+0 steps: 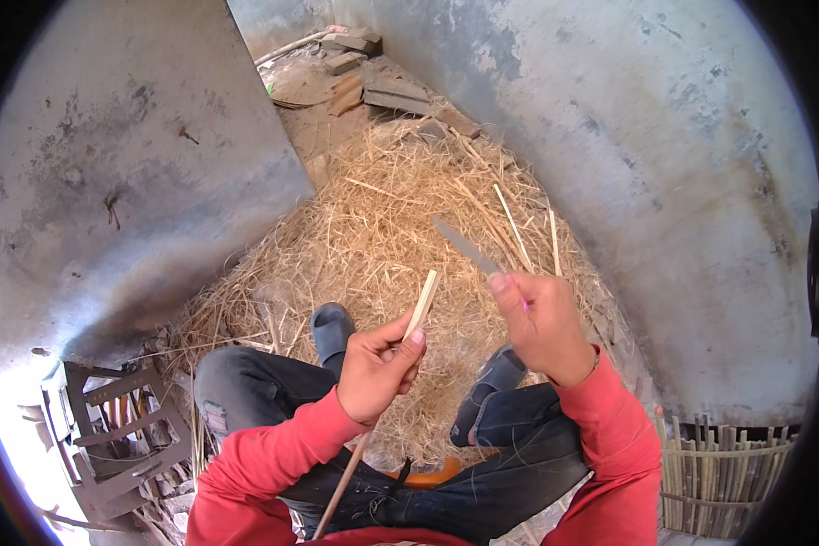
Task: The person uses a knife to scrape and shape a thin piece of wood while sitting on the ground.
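Note:
My left hand [380, 364] is closed round a pale split bamboo strip [421, 305]. The strip's light end points up and away from me, and a brown length of it seems to run down below my fist toward my lap. To the right, my right hand [546, 318] grips a knife [464, 243]. Its grey blade points up and to the left, over the shavings, apart from the strip. The handle is mostly hidden in my fist; a small pink spot shows between the fingers.
Curly shavings [364, 227] cover the floor, with pale sticks [511, 226] lying on them at right. Stone slabs [396, 96] lie at the back between grey walls. A wooden frame [123, 437] stands at left, and a bundle of upright sticks [723, 478] at right.

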Demonstrator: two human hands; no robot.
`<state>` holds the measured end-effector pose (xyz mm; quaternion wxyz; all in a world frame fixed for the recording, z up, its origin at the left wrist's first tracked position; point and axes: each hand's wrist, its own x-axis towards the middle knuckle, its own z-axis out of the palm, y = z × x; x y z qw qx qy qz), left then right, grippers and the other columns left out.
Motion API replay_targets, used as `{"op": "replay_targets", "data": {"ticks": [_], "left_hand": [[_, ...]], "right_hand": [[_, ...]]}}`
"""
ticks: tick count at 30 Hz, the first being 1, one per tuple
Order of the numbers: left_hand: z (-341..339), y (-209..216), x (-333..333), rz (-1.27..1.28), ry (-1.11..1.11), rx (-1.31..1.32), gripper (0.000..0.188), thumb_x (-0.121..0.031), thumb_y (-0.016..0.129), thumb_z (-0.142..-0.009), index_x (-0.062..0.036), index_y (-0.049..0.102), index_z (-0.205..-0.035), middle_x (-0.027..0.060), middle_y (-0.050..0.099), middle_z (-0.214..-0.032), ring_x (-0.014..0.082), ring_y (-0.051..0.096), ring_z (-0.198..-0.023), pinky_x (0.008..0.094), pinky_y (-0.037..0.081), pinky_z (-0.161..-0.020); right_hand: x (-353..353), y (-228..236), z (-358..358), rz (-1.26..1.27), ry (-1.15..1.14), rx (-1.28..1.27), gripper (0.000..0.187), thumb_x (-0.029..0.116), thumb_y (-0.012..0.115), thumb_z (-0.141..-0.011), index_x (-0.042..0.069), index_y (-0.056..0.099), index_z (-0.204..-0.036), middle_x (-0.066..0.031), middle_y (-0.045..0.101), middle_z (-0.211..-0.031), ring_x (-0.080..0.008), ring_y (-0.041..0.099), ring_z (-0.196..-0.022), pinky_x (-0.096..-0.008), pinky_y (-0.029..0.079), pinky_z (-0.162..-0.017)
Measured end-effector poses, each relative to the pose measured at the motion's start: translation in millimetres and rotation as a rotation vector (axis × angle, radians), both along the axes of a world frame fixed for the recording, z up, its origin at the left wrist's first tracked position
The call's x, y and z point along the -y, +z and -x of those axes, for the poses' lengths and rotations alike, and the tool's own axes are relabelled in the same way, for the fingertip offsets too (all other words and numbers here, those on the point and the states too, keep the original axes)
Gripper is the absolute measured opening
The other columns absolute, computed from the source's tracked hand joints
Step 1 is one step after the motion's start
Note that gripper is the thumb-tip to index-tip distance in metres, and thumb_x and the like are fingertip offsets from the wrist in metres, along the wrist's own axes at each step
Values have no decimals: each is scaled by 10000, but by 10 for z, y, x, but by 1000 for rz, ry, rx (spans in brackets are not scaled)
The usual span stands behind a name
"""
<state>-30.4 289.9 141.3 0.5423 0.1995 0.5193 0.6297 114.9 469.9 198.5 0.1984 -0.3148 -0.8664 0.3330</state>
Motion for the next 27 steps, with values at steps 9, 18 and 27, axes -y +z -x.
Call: {"op": "replay_targets", "data": {"ticks": [9, 18, 27], "left_hand": [[34, -70, -11, -57, -137, 180, 443, -324, 535, -1067, -115, 501, -1456, 0, 482, -832, 65, 399, -597, 207, 314, -498], [41, -36, -41, -88, -143, 190, 522, -321, 508, -1077, -163, 367, -1555, -5, 449, -835, 68, 380, -591, 220, 310, -486], [-59, 122, 100, -161, -195, 180, 537, -292, 504, -1079, -227, 340, -1586, 8, 441, -791, 77, 365, -583, 217, 312, -480]], "right_hand": [[261, -213, 24, -120, 305, 96, 475, 433, 626, -956, 58, 665, -666, -166, 559, -514, -356, 574, -441, -447, 437, -445], [119, -235, 87, -336, 257, 3, 464, 466, 625, -937, 96, 685, -665, -154, 572, -498, -314, 595, -423, -435, 457, -419], [-510, 21, -32, -135, -181, -65, 574, 473, 604, -986, 58, 563, -592, -51, 437, -475, -177, 428, -430, -369, 343, -447]]}}
